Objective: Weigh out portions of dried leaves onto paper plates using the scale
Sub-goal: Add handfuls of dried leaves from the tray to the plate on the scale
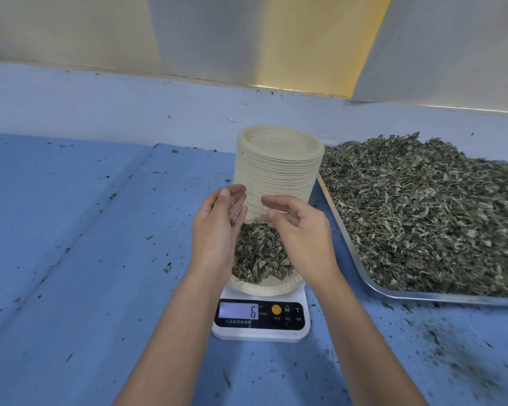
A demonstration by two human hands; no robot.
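Blue sheeting covered the table [85,230], with a pale wall [100,30] behind it and loose leaf fragments [440,344] scattered across the cloth.

Position of the work item:
- One white scale [261,332] stood at centre, just in front of you. Its display [238,310] read 6.
- One paper plate [261,288] sat on the scale and carried one portion of dried leaves [258,256].
- Your left hand [217,232] hung over the left side of that plate and your right hand [305,238] over the right side. The portion lay between and below them.

Hand state:
- Your left hand was released, its palm turned inward and its fingers only slightly bent. A few leaf bits sat against the fingers.
- Your right hand was relaxed, with its fingers loosely curled and nothing visibly held.
- The two hands were near each other but apart.

Count of items:
- One tall plate stack [276,171] stood directly behind the scale. The individual plates were too many and too fine to count.
- One metal tray [423,295] lay to the right, holding one large leaf heap [423,206].
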